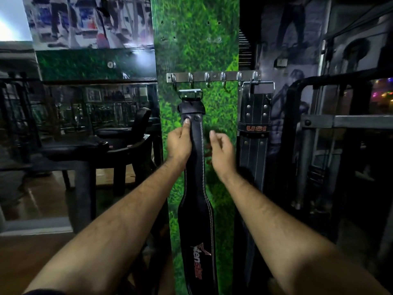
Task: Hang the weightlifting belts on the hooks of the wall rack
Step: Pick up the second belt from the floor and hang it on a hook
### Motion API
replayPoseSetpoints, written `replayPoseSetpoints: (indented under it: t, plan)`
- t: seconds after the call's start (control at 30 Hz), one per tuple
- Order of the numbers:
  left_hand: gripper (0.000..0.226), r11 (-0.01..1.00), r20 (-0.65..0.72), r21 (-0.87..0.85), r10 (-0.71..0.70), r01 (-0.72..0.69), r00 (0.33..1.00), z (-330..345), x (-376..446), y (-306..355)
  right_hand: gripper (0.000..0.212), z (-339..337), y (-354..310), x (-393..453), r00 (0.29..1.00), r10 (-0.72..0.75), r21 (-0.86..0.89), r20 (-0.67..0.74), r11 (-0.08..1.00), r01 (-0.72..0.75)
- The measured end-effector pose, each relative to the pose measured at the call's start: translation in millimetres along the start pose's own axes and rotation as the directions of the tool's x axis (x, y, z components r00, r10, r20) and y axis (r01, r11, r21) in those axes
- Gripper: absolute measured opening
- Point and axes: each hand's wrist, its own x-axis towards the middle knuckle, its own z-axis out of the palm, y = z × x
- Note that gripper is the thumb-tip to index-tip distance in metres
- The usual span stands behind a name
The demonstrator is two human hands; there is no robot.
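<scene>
A long black leather belt (196, 167) is gripped by the left hand (179, 143), thumb pressed on it. At three o'clock, the right hand (221, 150) is held loosely curled, empty. The buckle (190, 92) is raised just below the steel hook rack (212, 77).

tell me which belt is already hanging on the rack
The USI belt at the rack's right end; the left hand grips the other belt, its buckle below the hooks.

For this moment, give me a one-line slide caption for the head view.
Left hand holds a black belt below the wall rack; right hand beside it; USI belt already hung.
</scene>
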Motion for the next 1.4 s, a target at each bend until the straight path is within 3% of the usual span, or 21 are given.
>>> replayPoseSetpoints:
  t: [0.23, 0.33, 0.4, 0.5, 0.63, 0.73, 0.87, 1.0, 1.07, 1.13, 1.23, 1.4]
  plan:
    - [0.057, 0.995, 0.101, -0.013, 0.101, -0.101, 0.99, 26.8, 5.1, 21.9, 0.053, -11.1, -59.7, 78.6, 0.994, 0.032, 0.068, 0.106, 0.997, -0.039]
    - [0.061, 0.959, 0.035, 0.226, 0.165, -0.168, 0.986, 40.8, -1.1, 27.1, 0.019, -24.3, -65.2, 97.9, 0.991, -0.049, 0.195, 0.122, 0.981, 0.024]
    - [0.047, 0.93, -0.095, 0.333, 0.201, -0.159, 0.975, 54.8, -0.9, 34.6, 0.002, -32.7, -61.7, 109.2, 0.992, -0.081, 0.218, 0.096, 0.974, 0.059]
    - [0.045, 0.956, -0.182, 0.183, 0.262, -0.23, 0.948, 71.6, 16.4, 48.2, 0.011, -42.6, -55.0, 122.6, 0.994, -0.089, 0.244, 0.067, 0.967, 0.07]
    - [0.036, 0.969, 0.041, -0.026, 0.246, -0.245, 0.968, 107.5, 46.6, 54.6, 0.011, -56.5, -44.0, 144.7, 0.991, -0.095, 0.211, 0.094, 0.975, 0.074]
    - [0.029, 0.982, 0.005, -0.081, 0.173, -0.173, 0.985, 126.1, 61.6, 46.9, 0.017, -64.0, -35.0, 155.1, 0.976, -0.108, 0.198, 0.191, 0.978, 0.069]
    - [0.019, 0.974, -0.038, -0.081, 0.208, -0.211, 0.977, 136.9, 74.6, 35.1, 0.021, -70.8, -19.6, 164.2, 0.952, -0.098, 0.186, 0.289, 0.982, 0.045]
    - [0.029, 0.977, -0.159, 0.06, 0.211, -0.204, 0.964, 151.4, 81.8, 36.2, 0.051, -81.2, -5.1, 174.0, 0.938, -0.037, 0.338, 0.345, 0.937, -0.087]
    - [0.033, 0.972, -0.129, 0.174, 0.179, -0.155, 0.975, 159.3, 87.5, 38.5, 0.041, -87.4, -4.8, 184.5, 0.932, 0.014, 0.324, 0.361, 0.936, -0.139]
    - [0.035, 0.964, -0.096, 0.241, 0.139, -0.112, 0.986, 169.6, 93.2, 39.7, 0.035, -85.5, -2.1, 197.2, 0.949, 0.028, 0.295, 0.314, 0.947, -0.126]
    - [0.046, 0.972, -0.076, 0.225, 0.082, -0.063, 0.994, 188.2, 101.7, 35.6, 0.038, -75.3, 3.7, 214.0, 0.993, 0.001, 0.168, 0.116, 0.986, -0.021]
    - [0.06, 1.0, 0.028, 0.006, 0.01, -0.011, 1.0, 203.3, 111.9, 20.1, 0.046, -75.0, 7.3, 243.4, 0.995, 0.101, 0.083, 0.025, 0.991, -0.103]
